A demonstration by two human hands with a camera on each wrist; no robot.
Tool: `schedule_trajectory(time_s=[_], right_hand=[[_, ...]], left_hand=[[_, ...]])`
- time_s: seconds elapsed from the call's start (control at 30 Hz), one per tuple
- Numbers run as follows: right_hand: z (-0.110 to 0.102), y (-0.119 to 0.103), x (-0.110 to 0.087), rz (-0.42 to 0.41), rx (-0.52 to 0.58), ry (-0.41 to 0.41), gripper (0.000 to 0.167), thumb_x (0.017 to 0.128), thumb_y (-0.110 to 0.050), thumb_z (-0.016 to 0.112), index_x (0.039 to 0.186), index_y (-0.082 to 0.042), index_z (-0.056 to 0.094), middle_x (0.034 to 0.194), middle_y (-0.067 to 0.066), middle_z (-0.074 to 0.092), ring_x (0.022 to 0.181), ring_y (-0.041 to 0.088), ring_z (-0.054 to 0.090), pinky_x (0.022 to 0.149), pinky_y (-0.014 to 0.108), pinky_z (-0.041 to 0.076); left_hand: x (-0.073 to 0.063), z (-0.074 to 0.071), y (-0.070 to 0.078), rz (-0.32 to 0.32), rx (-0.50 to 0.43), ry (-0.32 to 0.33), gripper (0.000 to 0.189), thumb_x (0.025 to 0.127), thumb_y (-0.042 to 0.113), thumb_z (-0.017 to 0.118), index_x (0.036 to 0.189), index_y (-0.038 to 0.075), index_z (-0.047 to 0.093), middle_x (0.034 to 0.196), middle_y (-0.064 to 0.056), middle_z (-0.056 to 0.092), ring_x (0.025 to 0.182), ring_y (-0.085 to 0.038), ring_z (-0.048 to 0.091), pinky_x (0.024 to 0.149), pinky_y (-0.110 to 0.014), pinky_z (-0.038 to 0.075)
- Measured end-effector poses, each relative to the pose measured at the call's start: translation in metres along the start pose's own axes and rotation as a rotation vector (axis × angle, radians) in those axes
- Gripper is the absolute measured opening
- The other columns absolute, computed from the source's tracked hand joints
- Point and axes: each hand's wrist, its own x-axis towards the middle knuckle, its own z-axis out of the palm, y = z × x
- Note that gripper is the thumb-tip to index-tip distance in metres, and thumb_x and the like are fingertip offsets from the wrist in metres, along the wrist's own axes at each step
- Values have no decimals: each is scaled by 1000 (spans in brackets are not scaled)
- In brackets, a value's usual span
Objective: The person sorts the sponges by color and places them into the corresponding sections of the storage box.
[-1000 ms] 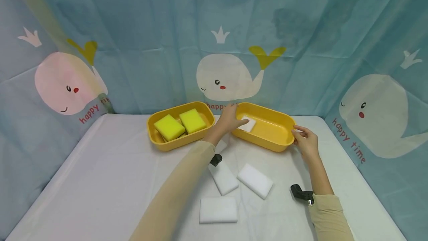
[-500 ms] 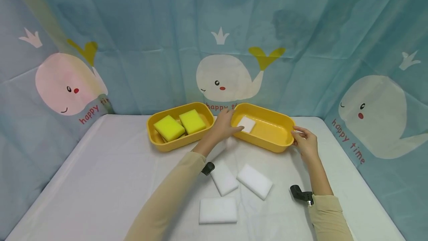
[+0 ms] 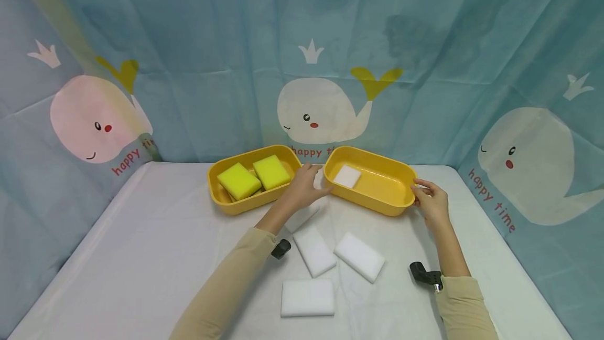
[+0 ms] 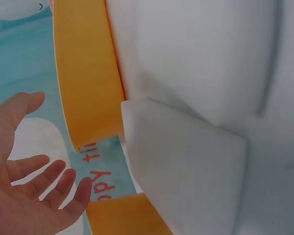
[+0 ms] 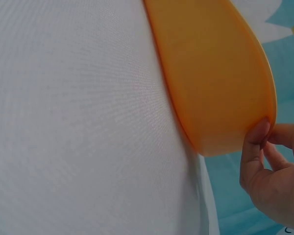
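My left hand (image 3: 302,189) hovers between two yellow plastic trays, thumb and fingers spread apart with nothing held. In the left wrist view that same hand (image 4: 44,181) has its fingers slightly bent beside a tray wall. The right-hand tray (image 3: 382,185) bears a single white sponge block (image 3: 346,176) at its left end. Its right end is pinched at the rim by my right hand (image 3: 431,203); the right wrist view shows the thumb (image 5: 258,132) against the outer wall. Two yellow sponges (image 3: 239,181) lie on top in the left-hand tray (image 3: 226,207), with something partly hidden beneath.
Several white sponge blocks lie on the white-covered table (image 3: 141,256) in front of the trays, including one block (image 3: 308,298) nearest me and another (image 3: 360,256) to its upper right. A blue whale-print curtain (image 3: 212,93) stands directly behind the trays.
My left hand has drawn back leftward and down, out of the right-hand tray, leaving the white sponge block fully visible there. The right hand stays at the rim.
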Motion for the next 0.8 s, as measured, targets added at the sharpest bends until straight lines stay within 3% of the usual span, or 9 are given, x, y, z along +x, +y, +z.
schedule_trajectory(time_s=[0.27, 0.8], right_hand=[[-1, 0, 0, 0, -2, -5, 47, 109, -14, 59, 152, 2, 51, 100, -1, 56, 73, 3, 58, 68, 12, 56], [0, 1, 1, 5, 8, 1, 46, 109, -14, 58, 152, 2, 52, 100, 0, 56, 73, 3, 58, 67, 12, 56]], left_hand=[[-12, 0, -8, 9, 15, 9, 72, 97, 30, 78, 153, -2, 49, 144, -22, 53, 133, -36, 51, 116, -49, 47], [-37, 0, -23, -14, 38, 29, 75, 95, 33, 82, 153, -2, 49, 149, -23, 53, 137, -38, 52, 117, -50, 47]])
